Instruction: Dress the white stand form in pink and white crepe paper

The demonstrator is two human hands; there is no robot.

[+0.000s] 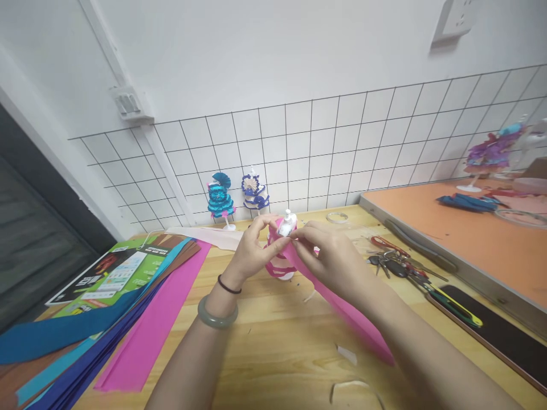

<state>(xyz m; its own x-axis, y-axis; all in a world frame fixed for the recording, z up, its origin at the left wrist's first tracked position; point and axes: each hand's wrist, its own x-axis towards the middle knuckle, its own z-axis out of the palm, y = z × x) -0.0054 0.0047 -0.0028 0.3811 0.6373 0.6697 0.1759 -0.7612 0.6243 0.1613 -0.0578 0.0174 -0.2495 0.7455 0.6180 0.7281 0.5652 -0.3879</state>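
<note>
A small white dress form (287, 223), wrapped in pink strips, stands upright on the wooden table between my hands. My left hand (256, 247) is closed around its upper left side, thumb pressed at the front near the paper's end. With a pinch of thumb and fingers, my right hand (322, 247) holds the upper end of a long pink crepe paper strip (342, 307) against the form's front. The strip hangs down to the right below my right forearm. My hands hide much of the form's middle.
Folded coloured paper strips (158, 324) and a green printed sheet (123, 267) lie at left. Two decorated dress forms, one turquoise (220, 196) and one blue and white (255, 193), stand behind. Keys (393, 265), a phone (491, 330) and an orange-topped table (461, 228) are at right.
</note>
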